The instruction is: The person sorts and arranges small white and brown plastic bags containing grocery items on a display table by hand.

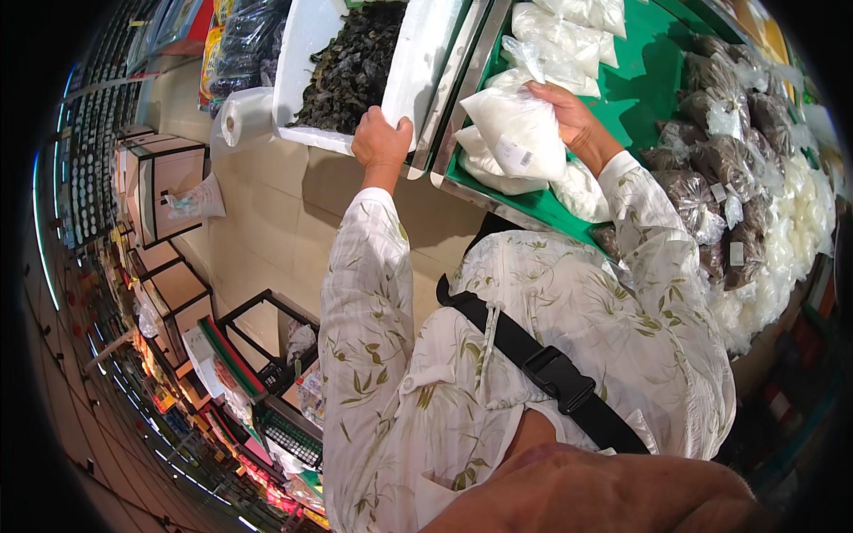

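My right hand [573, 120] grips a clear plastic bag of white powder [511, 124] by its side, tilted, with a small printed label facing up. Under and beyond it, more bags of white powder [569, 49] lie along the left side of a green display tray [629, 115]. My left hand [382, 142] is closed over the near rim of a white foam box [289, 67]; its fingertips are hidden. Dark, crinkled dried pieces [355, 62], like black fungus or seaweed, heap inside that box.
Bags of dark brown goods [693, 195] and pale bags [773, 240] pile at the right. A roll of clear plastic bags [240, 120] sits beside the foam box. Display cabinets [164, 182] and a black-framed crate [267, 342] stand on the left, with tiled floor [275, 213] between.
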`<state>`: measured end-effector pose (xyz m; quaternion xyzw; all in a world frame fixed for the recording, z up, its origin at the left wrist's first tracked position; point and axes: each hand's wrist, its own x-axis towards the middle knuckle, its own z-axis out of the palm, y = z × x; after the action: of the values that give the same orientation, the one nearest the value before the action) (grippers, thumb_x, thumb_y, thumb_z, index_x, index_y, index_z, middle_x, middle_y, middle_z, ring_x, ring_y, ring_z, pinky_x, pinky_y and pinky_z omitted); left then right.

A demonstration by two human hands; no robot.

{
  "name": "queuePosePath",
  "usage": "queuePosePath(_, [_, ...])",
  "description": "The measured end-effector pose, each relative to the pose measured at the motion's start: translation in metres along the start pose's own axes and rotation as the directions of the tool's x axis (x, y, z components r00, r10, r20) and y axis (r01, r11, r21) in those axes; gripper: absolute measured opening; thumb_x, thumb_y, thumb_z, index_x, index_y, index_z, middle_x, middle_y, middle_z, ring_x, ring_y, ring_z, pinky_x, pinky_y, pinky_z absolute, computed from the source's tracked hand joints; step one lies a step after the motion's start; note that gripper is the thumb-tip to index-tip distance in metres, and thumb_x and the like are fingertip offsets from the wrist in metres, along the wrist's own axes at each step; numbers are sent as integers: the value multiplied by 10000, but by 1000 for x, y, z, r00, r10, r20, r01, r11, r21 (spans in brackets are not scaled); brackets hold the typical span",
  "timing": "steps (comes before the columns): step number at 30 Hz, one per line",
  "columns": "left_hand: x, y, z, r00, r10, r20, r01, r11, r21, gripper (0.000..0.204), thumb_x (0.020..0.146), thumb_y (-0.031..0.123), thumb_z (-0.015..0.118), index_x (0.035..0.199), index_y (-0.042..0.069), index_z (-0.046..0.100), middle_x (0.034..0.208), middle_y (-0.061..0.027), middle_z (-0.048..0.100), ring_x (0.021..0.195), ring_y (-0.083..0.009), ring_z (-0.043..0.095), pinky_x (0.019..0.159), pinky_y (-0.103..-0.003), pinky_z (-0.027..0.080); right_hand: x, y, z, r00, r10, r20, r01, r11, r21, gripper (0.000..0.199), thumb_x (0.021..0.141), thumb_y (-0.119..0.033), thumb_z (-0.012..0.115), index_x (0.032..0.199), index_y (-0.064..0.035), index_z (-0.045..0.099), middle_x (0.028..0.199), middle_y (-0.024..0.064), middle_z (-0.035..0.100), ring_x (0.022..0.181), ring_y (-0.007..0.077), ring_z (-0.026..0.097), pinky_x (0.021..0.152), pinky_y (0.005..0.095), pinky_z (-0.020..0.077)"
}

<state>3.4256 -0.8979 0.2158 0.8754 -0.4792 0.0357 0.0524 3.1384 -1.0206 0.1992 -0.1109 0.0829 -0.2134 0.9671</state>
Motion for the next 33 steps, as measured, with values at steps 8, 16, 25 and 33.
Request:
queuePosePath(8, [-1, 0, -1, 1000, 12, -24, -12, 1000, 11, 352, 716, 354, 641, 871, 49, 560, 910, -140, 634, 824, -357, 631, 672, -483, 507, 39, 13, -39, 981, 21, -194, -151, 712, -685, 273, 848, -249, 701, 976, -17, 637, 920, 63, 659, 767, 113, 632, 661, 287, 506])
queuePosePath(16, [0, 2, 1, 999, 21, -47, -21, 1000, 1, 364, 704, 354, 654, 871, 45, 561, 901, -143, 634, 823, -357, 632, 668, -486, 508, 38, 32, -48, 898, -379, -225, -242, 3, -970, 349, 800, -330, 705, 895, 0, 638, 755, 121, 648, 706, 201, 613, 646, 334, 481])
queuePosePath(25, [-3, -1, 5, 997, 35, -74, -34, 999, 24, 378, 698, 369, 673, 871, 56, 549, 890, -137, 632, 795, -359, 630, 642, -491, 504, -71, -19, -48, 632, -747, -206, -256, 49, -965, 250, 785, -217, 700, 936, -35, 619, 831, 105, 657, 727, 215, 624, 669, 321, 504])
queuePosePath(33, [-2, 2, 5, 998, 42, -47, -41, 999, 16, 396, 713, 375, 662, 891, 40, 547, 922, -143, 625, 846, -357, 619, 671, -495, 493, -158, 58, -103, 728, -563, -391, -679, -519, -519, 561, 703, -388, 748, 1094, -26, 571, 1083, 176, 553, 994, 342, 545, 768, 462, 468])
